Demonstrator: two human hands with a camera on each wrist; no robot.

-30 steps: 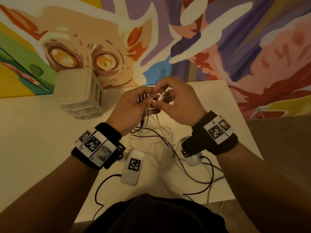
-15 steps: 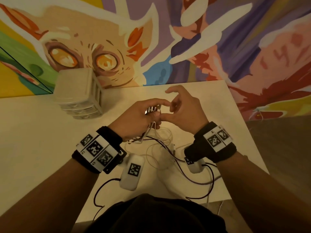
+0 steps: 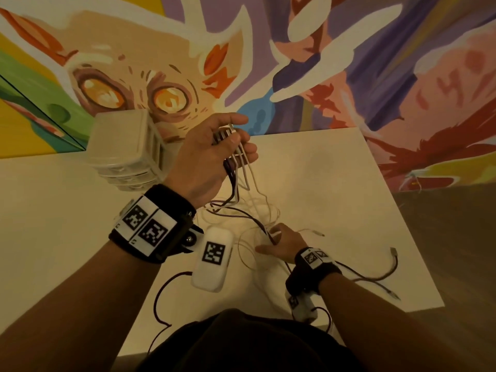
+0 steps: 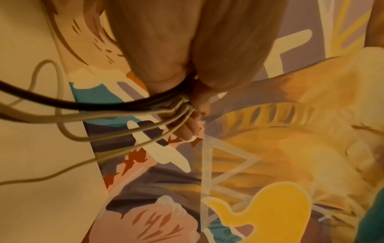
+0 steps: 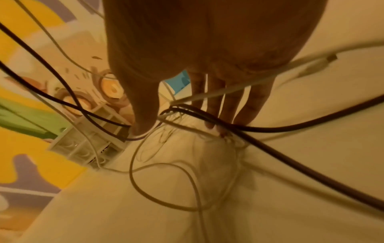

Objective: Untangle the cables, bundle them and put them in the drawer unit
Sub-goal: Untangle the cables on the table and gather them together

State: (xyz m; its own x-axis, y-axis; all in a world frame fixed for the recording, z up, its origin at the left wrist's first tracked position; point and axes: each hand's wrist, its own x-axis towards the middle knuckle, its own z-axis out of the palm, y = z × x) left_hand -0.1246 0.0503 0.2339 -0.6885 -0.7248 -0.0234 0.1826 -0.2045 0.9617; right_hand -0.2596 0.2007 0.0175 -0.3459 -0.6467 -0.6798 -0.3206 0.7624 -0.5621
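My left hand (image 3: 214,154) is raised above the table and grips the plug ends of several cables (image 3: 228,135), dark and white ones, which hang down from it (image 4: 166,105). They run into a loose tangle of cables (image 3: 255,226) lying on the white table (image 3: 335,183). My right hand (image 3: 279,242) is low on the table at the tangle, fingers straight and spread (image 5: 216,105), with a dark cable (image 5: 270,128) and a white cable (image 5: 228,88) crossing them. The translucent drawer unit (image 3: 126,151) stands at the back left, its drawers closed.
Two cable ends with plugs (image 3: 393,251) lie on the table to the right, near its right edge. White tagged devices (image 3: 213,259) hang under both wrists, with dark leads trailing off the front edge. A painted wall rises behind the table.
The hands have parted. My left hand rose toward the back with the cable ends in its grip. My right hand let go and dropped to the tangle on the table.
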